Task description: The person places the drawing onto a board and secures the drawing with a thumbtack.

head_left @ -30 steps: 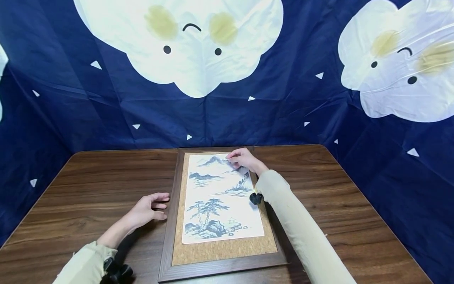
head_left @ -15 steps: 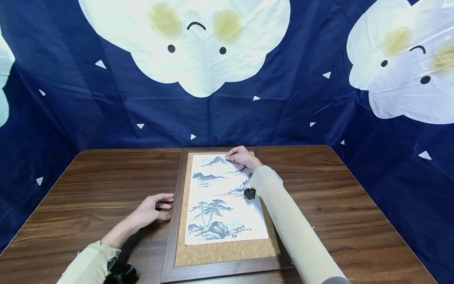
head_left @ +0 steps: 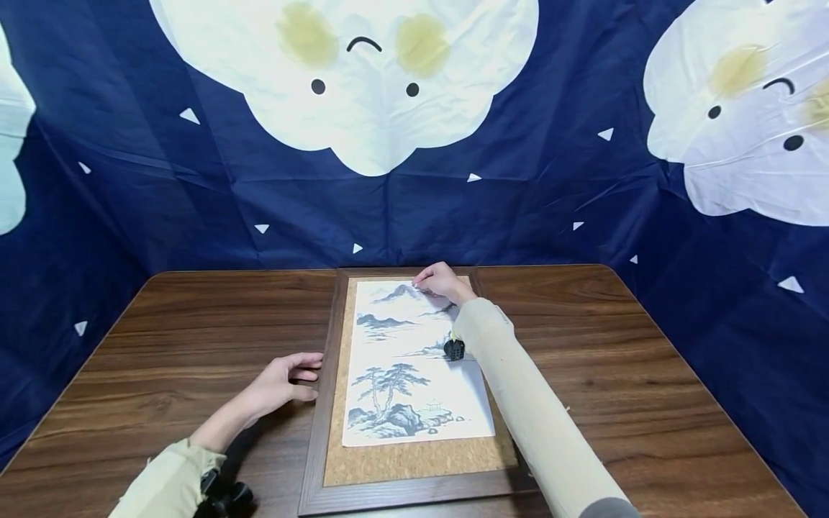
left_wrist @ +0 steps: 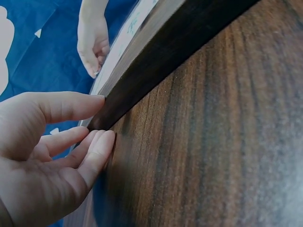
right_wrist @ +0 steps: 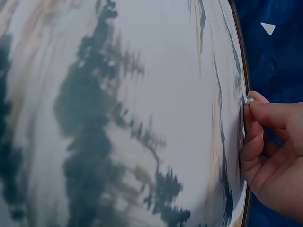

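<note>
A cork board [head_left: 421, 460] with a dark wooden frame lies on the table, and a sheet of paper with an ink landscape [head_left: 414, 388] rests on its cork. My right hand [head_left: 439, 280] is at the paper's top edge. Thumb and forefinger pinch a tiny silvery push pin [right_wrist: 248, 99] there, its tip hidden. Beside the frame's left side is my left hand [head_left: 281, 381], its fingers extended and loosely spread. In the left wrist view, the left fingertips [left_wrist: 102, 137] touch the frame's side [left_wrist: 142, 71], the thumb near its upper edge.
The brown wooden table [head_left: 214, 316] extends on both sides of the board. Behind it hangs a dark blue cloth [head_left: 291, 201] with white clouds. A black wrist camera [head_left: 455, 350] hangs over the paper from the right sleeve.
The head view has shifted slightly. My right hand has moved a little left along the paper's top edge, and its wrist has turned somewhat. The left hand stays by the frame.
</note>
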{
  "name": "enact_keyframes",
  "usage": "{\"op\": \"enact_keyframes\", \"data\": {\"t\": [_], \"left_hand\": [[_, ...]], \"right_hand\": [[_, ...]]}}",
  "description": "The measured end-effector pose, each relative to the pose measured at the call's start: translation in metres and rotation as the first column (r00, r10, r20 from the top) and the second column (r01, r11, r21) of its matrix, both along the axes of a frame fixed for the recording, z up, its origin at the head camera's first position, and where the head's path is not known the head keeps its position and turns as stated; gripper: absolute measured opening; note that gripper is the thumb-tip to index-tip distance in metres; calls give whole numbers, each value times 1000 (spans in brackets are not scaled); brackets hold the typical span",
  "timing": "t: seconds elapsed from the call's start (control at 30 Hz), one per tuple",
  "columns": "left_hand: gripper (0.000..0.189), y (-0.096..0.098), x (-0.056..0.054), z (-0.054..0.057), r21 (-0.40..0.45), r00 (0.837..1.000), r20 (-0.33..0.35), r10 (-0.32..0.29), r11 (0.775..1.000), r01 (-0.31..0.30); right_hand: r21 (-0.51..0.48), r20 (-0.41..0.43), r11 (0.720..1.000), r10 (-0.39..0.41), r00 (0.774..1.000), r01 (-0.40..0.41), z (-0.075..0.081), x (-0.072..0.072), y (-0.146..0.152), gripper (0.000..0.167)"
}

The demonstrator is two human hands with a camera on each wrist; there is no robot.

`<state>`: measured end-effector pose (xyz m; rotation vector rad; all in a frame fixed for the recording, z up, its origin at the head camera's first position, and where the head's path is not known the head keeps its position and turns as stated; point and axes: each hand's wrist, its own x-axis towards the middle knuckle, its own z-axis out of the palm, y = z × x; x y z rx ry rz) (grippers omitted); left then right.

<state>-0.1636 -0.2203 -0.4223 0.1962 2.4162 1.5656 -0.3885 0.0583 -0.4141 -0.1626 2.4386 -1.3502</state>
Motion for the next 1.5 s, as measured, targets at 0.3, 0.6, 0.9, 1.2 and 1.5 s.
{"op": "enact_keyframes", "data": {"t": [0.3,0.6,0.9,1.2,1.5], "left_hand": [[65,0,-1,-3,6,1000,-3,0,1000,0],[65,-1,-1,-4,18,1000,-3,0,1000,0],[65,-1,-1,-4,19,1000,-11,13,1000,-13],[64,0,-1,-4,36,1000,-21,6,999,-6],[64,-1,0,-6,41,1000,-27,8,999,-7]], "right_hand": [[-78,52,997,-22,998,26,5,1,-2,18],[-51,161,991,-117,980,127,6,-6,-8,19],[23,109,979,-206,973,204,5,-5,-18,16],[89,45,962,-265,963,260,8,0,-22,17],[14,36,970,-242,970,242,13,9,-18,14]]}}
